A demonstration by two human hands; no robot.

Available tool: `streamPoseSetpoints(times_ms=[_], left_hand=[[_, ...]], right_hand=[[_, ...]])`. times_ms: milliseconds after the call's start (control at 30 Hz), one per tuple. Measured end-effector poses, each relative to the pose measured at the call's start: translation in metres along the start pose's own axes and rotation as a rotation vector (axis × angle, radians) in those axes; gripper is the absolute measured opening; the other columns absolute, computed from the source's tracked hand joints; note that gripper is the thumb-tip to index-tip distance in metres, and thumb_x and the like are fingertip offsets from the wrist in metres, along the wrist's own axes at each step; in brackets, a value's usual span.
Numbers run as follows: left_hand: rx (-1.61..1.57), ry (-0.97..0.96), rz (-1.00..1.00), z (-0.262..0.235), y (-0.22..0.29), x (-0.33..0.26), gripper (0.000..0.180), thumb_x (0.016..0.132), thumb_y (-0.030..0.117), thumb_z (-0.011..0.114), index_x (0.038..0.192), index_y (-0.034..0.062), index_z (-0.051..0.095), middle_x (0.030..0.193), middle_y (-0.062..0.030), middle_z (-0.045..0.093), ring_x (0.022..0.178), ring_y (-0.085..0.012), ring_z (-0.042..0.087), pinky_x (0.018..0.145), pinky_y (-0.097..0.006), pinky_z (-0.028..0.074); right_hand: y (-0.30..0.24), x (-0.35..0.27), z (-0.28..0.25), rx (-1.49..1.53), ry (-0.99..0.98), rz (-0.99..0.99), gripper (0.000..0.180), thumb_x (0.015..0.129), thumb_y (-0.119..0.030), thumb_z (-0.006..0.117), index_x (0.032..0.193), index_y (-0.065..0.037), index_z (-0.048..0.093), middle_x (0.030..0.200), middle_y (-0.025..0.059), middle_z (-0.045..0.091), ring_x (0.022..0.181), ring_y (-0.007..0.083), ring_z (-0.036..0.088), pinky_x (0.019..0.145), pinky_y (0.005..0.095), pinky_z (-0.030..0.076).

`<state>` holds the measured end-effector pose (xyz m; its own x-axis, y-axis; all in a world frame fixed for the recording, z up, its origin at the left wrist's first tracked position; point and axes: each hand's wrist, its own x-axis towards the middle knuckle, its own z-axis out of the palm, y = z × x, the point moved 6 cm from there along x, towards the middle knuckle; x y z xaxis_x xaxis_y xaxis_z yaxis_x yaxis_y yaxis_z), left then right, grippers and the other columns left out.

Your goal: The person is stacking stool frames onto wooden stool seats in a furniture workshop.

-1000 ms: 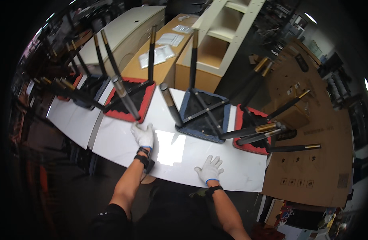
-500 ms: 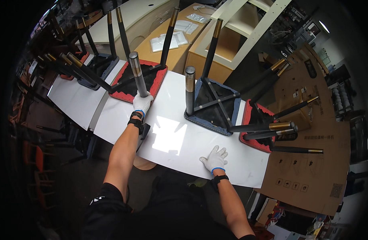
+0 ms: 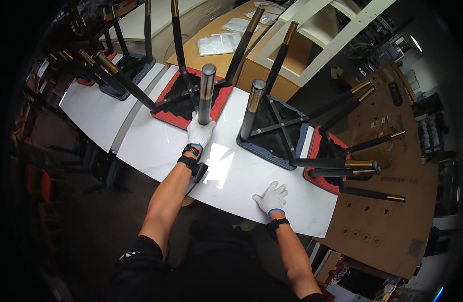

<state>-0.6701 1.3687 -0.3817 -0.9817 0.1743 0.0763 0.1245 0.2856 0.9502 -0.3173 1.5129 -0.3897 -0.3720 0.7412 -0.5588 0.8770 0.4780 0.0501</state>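
Note:
Several chairs lie upside down on a long white table, legs pointing up. My left hand, in a white glove, is closed around the base of a dark metal leg of the red-seated chair. My gloved right hand rests flat on the table near its front edge, fingers spread, holding nothing. Between the two hands stands the blue-seated chair, with one grey leg rising close to my left hand.
Another red-seated chair lies at the table's right end, its gold-tipped legs sticking out to the right. More upturned chairs fill the far left. Brown cardboard covers the floor on the right. A wooden cabinet and a white shelf frame stand behind.
My left hand has reached forward from the table top to the red-seated chair and closed on its leg. My right hand has stayed flat on the table.

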Motion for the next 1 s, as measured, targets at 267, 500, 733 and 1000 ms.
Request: streamPoseSetpoints(times_ms=[267,500,733,1000], left_hand=[[0.131,0.057,0.019,0.023,0.0,0.014,0.018,0.071,0.016,0.076,0.082,0.0077,0.064,0.081,-0.0067,0.067,0.077,-0.0207,0.066,0.076,-0.032,0.051],[0.132,-0.158,-0.086,0.027,0.017,-0.003,0.032,0.075,0.024,0.07,0.103,0.0099,0.066,0.113,-0.0243,0.065,0.124,-0.0382,0.051,0.098,-0.041,0.047],[0.2,0.002,0.08,0.043,0.008,0.009,0.018,0.072,0.016,0.074,0.085,0.0085,0.064,0.08,-0.0084,0.067,0.081,-0.0234,0.066,0.079,-0.033,0.051],[0.195,-0.069,0.057,0.046,0.013,0.002,0.02,0.074,0.021,0.074,0.086,0.0096,0.065,0.084,-0.0117,0.068,0.086,-0.0278,0.067,0.086,-0.034,0.05]], right_hand=[[0.002,0.003,0.006,0.049,-0.023,-0.016,0.111,0.075,-0.051,0.077,0.151,-0.001,0.014,0.154,0.0336,0.012,0.141,0.0504,0.017,0.106,0.0611,0.03],[0.01,0.005,0.002,0.025,0.017,-0.004,0.112,0.074,-0.056,0.075,0.15,0.001,0.016,0.152,0.0371,0.013,0.139,0.0527,0.02,0.103,0.0602,0.034],[0.005,0.001,0.005,0.074,-0.031,-0.014,0.111,0.075,-0.051,0.076,0.151,0.0,0.014,0.154,0.0345,0.01,0.142,0.0511,0.015,0.108,0.0613,0.027],[0.004,0.0,-0.001,0.075,-0.038,-0.009,0.111,0.076,-0.052,0.075,0.152,0.0,0.012,0.154,0.0348,0.008,0.142,0.0515,0.014,0.108,0.0616,0.027]])
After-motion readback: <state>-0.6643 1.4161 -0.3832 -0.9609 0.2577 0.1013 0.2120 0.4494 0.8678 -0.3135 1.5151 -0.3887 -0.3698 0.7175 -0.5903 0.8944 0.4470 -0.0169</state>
